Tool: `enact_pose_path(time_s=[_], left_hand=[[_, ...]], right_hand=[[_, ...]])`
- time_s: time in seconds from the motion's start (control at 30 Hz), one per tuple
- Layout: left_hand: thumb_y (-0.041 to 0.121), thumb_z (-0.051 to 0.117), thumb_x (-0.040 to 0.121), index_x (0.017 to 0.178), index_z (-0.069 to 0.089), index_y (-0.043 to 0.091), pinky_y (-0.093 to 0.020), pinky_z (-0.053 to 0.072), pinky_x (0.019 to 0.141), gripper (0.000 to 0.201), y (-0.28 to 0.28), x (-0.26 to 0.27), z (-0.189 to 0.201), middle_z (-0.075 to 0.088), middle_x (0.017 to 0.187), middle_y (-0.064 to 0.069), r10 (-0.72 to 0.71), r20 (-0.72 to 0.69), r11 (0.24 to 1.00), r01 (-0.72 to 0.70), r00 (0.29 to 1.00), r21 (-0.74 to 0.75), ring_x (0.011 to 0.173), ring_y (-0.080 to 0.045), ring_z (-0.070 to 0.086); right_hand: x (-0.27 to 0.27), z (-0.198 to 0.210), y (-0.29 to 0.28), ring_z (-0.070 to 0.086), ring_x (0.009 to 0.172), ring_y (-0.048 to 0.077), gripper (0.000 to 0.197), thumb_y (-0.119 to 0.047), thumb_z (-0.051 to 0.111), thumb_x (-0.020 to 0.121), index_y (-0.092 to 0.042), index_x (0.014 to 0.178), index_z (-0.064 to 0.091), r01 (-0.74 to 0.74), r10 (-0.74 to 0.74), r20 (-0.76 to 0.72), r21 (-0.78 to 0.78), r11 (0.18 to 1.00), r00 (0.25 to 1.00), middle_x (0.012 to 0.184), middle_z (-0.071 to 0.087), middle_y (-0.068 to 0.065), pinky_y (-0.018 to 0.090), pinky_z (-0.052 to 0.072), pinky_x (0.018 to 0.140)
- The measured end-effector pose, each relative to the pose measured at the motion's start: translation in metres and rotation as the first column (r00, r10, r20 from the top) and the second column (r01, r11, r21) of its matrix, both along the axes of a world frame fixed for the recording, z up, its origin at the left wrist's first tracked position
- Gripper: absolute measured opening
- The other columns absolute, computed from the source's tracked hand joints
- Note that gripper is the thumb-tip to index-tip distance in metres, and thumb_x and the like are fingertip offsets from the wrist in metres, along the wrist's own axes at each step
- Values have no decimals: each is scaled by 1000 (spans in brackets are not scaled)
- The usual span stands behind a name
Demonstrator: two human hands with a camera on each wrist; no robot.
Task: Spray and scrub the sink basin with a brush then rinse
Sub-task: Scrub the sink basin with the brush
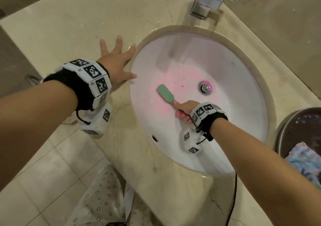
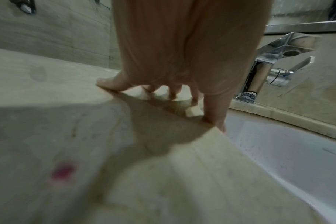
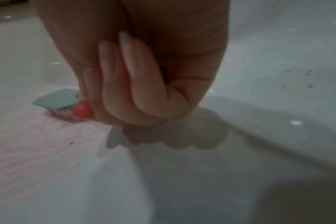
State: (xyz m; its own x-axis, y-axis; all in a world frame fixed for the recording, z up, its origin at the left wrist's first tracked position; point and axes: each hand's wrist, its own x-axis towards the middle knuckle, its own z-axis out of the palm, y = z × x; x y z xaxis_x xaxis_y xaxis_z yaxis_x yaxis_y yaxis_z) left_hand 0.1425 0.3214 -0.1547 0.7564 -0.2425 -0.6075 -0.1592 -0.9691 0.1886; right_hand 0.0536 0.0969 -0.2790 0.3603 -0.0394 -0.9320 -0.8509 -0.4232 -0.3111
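A dark round bin (image 1: 295, 132) stands at the right edge of the tan stone counter (image 1: 69, 26). A blue and purple cloth (image 1: 305, 163) lies in it. The floor tiles (image 1: 43, 182) are pale.

You see: brush (image 1: 165, 93) mint-green head, coral-red handle; sink basin (image 1: 234, 104) white, speckled pink; countertop (image 1: 69, 26) beige, veined marble; wristbands (image 1: 90, 76) black, white tags with black square-code pattern.
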Motion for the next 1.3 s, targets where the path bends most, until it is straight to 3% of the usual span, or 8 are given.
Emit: enact_pose_path(time_s=[0.13,0.37,0.57,0.77,0.9,1.03,1.13,1.3], left_hand=[[42,51,92,150,-3,34,-58,6,109,80,0,0,0,-22,156,0,-1,7,1000,1,1000,-3,139,-42,-22],[43,51,92,150,-4,35,-59,2,109,80,1,1,0,-23,155,0,-12,9,1000,12,1000,6,138,-42,-22],[43,50,93,150,-4,35,-59,3,109,80,-1,0,0,-23,155,0,-10,5,1000,10,1000,12,139,-42,-21],[42,51,92,150,-3,34,-60,5,108,80,0,0,0,-22,156,-1,-15,10,1000,15,1000,2,139,-43,-21],[41,51,92,150,-3,35,-60,6,108,79,0,0,0,-22,156,0,-6,4,1000,6,1000,-4,139,-42,-21],[42,52,92,150,-3,36,-61,6,108,80,1,1,-1,-23,155,1,-3,1,1000,3,1000,-8,139,-42,-22],[42,52,92,150,-3,37,-62,8,108,80,1,1,-1,-23,155,2,2,-2,1000,-2,1000,-4,139,-41,-22],[41,51,92,150,-4,36,-61,7,108,80,0,1,-1,-23,155,1,-8,1,1000,8,1000,8,139,-42,-21]], right_hand=[[-19,-1,-17,28,28,8,54,-56,40,93,-14,59,46,-170,174,-123,42,985,977,37,36,-6,12,23,34],[-16,8,-58,34,41,14,57,-51,41,95,-12,54,49,-123,143,47,-296,947,989,47,41,0,23,30,46],[-7,0,-15,32,25,6,54,-55,40,93,-13,60,45,59,-57,-34,46,997,998,39,40,-6,12,24,30],[-10,-1,19,27,29,6,55,-61,28,92,-15,62,37,-46,168,-269,407,912,948,40,33,-7,15,22,30],[-23,-6,-4,25,29,6,59,-64,25,91,-16,58,35,-230,349,-302,366,902,887,40,31,-6,14,21,32],[-21,1,-25,27,25,4,59,-60,25,94,-14,58,37,-281,313,-239,160,946,919,34,34,-8,11,23,32],[-20,2,-15,28,25,6,60,-61,30,93,-15,56,40,-191,202,-140,86,978,969,34,35,-8,10,23,33],[-21,1,23,27,30,6,60,-65,25,90,-15,61,40,-41,123,-207,359,932,971,39,34,-8,13,21,33]])
